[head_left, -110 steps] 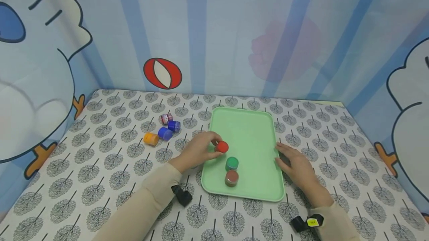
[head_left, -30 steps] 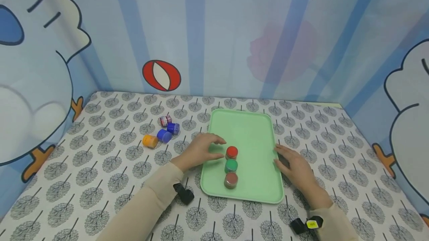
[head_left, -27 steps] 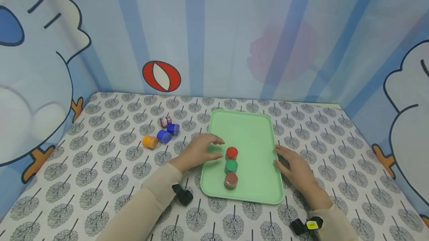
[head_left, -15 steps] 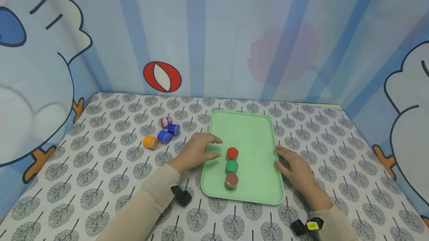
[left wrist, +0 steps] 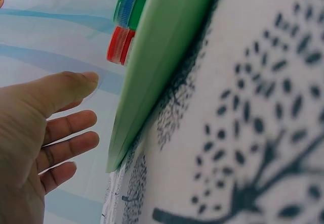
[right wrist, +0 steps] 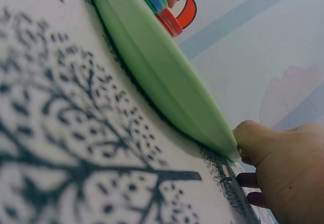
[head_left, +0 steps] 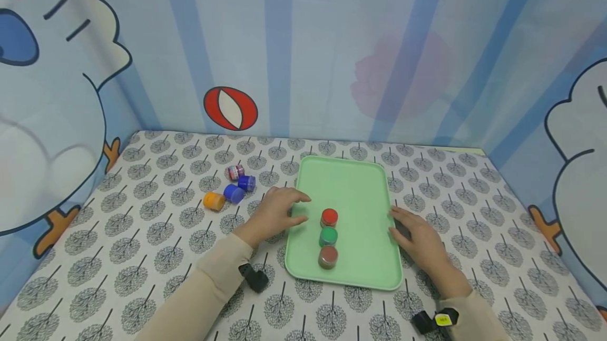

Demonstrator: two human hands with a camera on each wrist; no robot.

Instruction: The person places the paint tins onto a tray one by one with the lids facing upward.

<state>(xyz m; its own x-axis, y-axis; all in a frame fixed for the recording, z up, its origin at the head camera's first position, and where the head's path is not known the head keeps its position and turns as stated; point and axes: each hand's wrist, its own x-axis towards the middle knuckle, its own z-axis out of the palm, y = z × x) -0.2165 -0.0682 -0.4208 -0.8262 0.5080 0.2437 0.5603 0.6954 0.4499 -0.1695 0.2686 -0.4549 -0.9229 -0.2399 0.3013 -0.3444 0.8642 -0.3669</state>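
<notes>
Red jar (head_left: 329,218): pinched in your left hand (head_left: 274,214) in the earlier frame, now standing on the tray (head_left: 358,188) while that hand has backed off left.
Left hand: thumb and fingers spread, holding nothing, over the tray's left edge, facing red without touching.
Right hand (head_left: 419,241): thumb against the tray's right rim, fingers loose beside it. Can't tell how hard you're pressing tbh.
Jar row: red far, green jar (head_left: 328,236) middle, brown jar (head_left: 328,257) near, all upright, a bit left of the tray's middle. Can't tell if red and green touch.
Cloth (head_left: 156,283): orange jar (head_left: 214,202) nearest, then near blue jar (head_left: 234,193), far blue jar (head_left: 246,183), pink jar (head_left: 235,172) farthest, all left of the tray, looking tipped over.
Tray step: I'd call it the release, with red as third in the row.
Left reach: next move probably wants your left hand going to that cluster, gripping one round its sides and turning it upright. Tipped jars might roll, so go easy.
</notes>
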